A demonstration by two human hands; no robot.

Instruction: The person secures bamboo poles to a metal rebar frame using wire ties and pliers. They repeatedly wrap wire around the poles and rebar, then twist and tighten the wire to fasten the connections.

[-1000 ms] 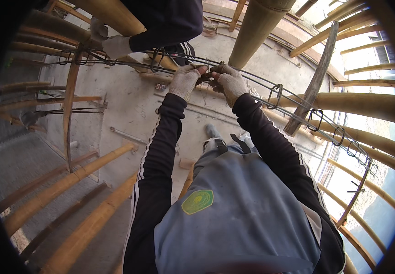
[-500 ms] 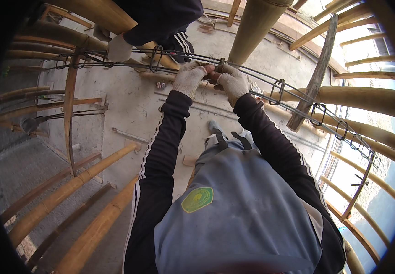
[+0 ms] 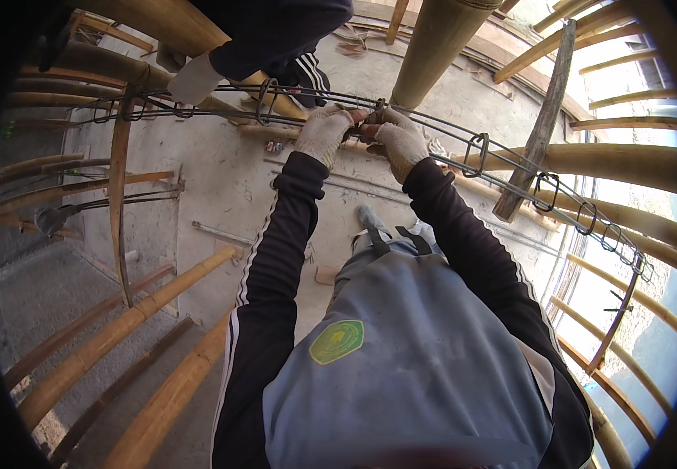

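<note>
A long, narrow steel rebar cage (image 3: 484,145) with wire-like stirrups runs across the view, from the far left to the right side. My left hand (image 3: 325,133), in a whitish knit glove with bare fingertips, is closed at the cage's middle. Close against it, my right hand (image 3: 397,141), gloved the same way, has its fingers bent around the bars near a stirrup. Both sets of fingertips nearly meet there. Any small piece between them is hidden. Farther left, a co-worker's gloved hand (image 3: 195,80) is at the same cage.
A thick bamboo post (image 3: 436,55) rises just beyond my hands, and a weathered wooden stick (image 3: 542,125) slants behind the cage at right. Several bamboo poles (image 3: 131,316) stand at lower left. A thin pipe (image 3: 225,233) lies on the concrete floor (image 3: 237,187).
The co-worker's gloved hand has shifted slightly left and toward me along the cage. My hands stay at the same spot, with a slight change of finger position.
</note>
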